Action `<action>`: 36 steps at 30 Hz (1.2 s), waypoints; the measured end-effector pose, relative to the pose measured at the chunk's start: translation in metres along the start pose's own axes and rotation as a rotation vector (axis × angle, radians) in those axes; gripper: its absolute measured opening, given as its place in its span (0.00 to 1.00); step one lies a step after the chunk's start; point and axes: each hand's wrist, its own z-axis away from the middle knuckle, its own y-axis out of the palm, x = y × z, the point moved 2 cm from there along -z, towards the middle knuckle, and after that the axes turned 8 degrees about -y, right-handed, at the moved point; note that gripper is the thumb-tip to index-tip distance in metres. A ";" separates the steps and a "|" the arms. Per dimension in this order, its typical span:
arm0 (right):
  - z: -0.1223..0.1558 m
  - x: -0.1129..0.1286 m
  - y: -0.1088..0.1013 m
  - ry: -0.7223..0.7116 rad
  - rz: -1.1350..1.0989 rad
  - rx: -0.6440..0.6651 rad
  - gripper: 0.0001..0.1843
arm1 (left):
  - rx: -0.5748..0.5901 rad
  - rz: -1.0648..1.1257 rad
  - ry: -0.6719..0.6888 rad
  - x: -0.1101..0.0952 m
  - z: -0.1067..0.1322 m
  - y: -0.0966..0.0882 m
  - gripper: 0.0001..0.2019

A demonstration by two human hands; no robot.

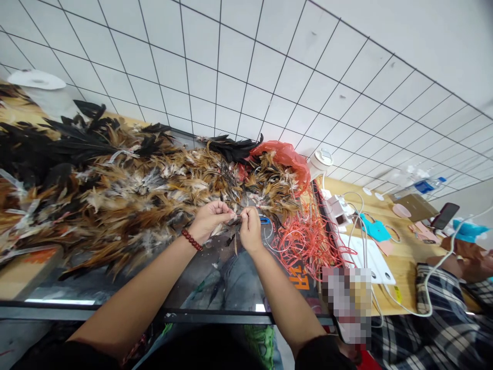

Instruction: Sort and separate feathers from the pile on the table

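Note:
My left hand (211,218), with a dark red bead bracelet (191,240) at the wrist, pinches thumb against forefinger. Close to its right, my right hand (250,228) is closed in a pinch too. Whatever lies between the fingertips is too small to make out. A thin dark feather (235,242) shows just below the gap between the hands. Behind and to the left spreads a large heap of brown and black feathers (162,190). A blue tool (264,220) lies right beside my right hand. Tangled red cords (304,239) lie farther right.
A red plastic bag (287,154) and a white lidded cup (321,160) stand at the back. A white roll (44,92) is at far left. White cables (364,241) cross the wooden table (404,303). At right sits a person in a checked sleeve (442,298).

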 end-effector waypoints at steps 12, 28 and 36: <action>-0.003 0.008 -0.001 -0.069 -0.071 0.033 0.11 | 0.007 -0.482 0.365 0.004 0.000 -0.002 0.05; -0.003 -0.007 0.004 0.057 -0.125 0.106 0.09 | -0.128 -0.711 0.482 -0.004 0.009 -0.003 0.04; -0.006 -0.005 0.003 0.077 -0.175 0.086 0.06 | -0.085 -0.663 0.455 -0.002 0.004 -0.008 0.04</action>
